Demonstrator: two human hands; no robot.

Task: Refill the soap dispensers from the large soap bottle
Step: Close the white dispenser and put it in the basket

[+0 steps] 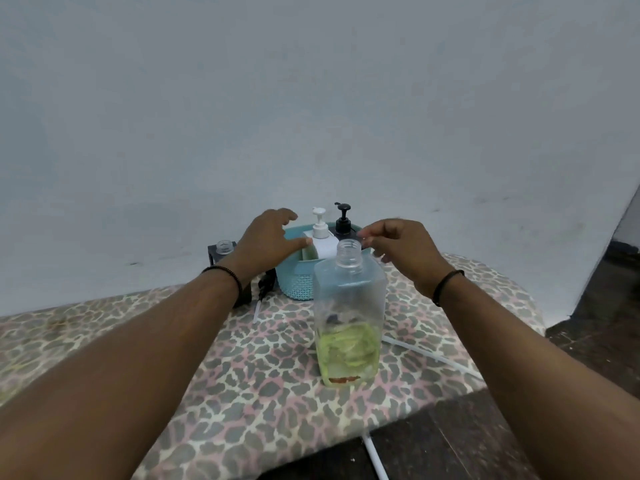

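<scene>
Bottle: large clear bottle (349, 313) is being shown upright on the leopard-print cloth (242, 375), nearest the camera; its cap is off and green soap is filling only the lowest part
Basket: teal basket (298, 282) is being seen just behind the bottle, against the wall (311, 98); two dispensers are being held upright inside it
White dispenser: white dispenser (320, 237) is being seen at the basket's middle, pump on
Black dispenser: black dispenser (343, 221) is being seen just right of the white one, pump on; its body is being hidden by the bottle neck and the right hand
Left hand: left hand (266, 242) is being held over the basket's left rim, fingers spread and loosely bent; the thumb tip is being placed against the white dispenser's shoulder; nothing is being gripped
Right hand: right hand (403, 247) is being held just behind the bottle's mouth, fingers curled toward the black dispenser; whether anything is being pinched cannot be told
Third dispenser: open-necked black dispenser (223, 252) is being seen left of the basket; a loose black pump (265, 284) with its tube is lying beside it on the cloth
Floor: white tube (375, 455) is being seen on dark boards below the cloth's edge
</scene>
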